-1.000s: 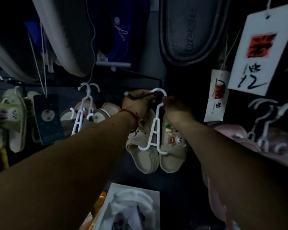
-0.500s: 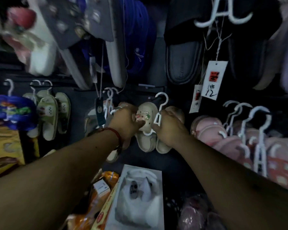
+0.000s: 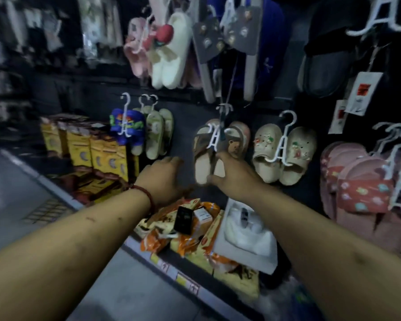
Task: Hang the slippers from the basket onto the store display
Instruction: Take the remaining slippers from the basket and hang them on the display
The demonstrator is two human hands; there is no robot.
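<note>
Reaching: we stretch both arms toward the dark display wall [image 3: 185,126] in the middle of the frame.
Left hand: our left hand [image 3: 164,179] hangs in front of the wall, left of the brown pair; its fingers are loosely spread and hold nothing. A red bracelet [image 3: 146,195] sits on this wrist.
Right hand: our right hand [image 3: 234,177] lies against the lower part of the brown slippers [image 3: 206,158]; the fingers are spread wide and touch the sole, and we cannot tell if they grip it.
Brown slippers: this pair hangs on a white hanger [image 3: 214,137] at the centre of the frame, with a small bear figure on its right slipper.
Beige slippers: the beige slippers [image 3: 285,154] with small charms hang on their own white hanger just right of the brown pair, apart from both hands.
Other pairs: blue slippers [image 3: 127,126] and pale green slippers [image 3: 156,133] hang at the centre left; pink slippers [image 3: 366,181] fill the right edge.
Shelf: below the hands, orange packets [image 3: 190,239] and a white box [image 3: 248,242] lie on the low shelf [image 3: 171,267].
Basket: we do not see it in this view.
</note>
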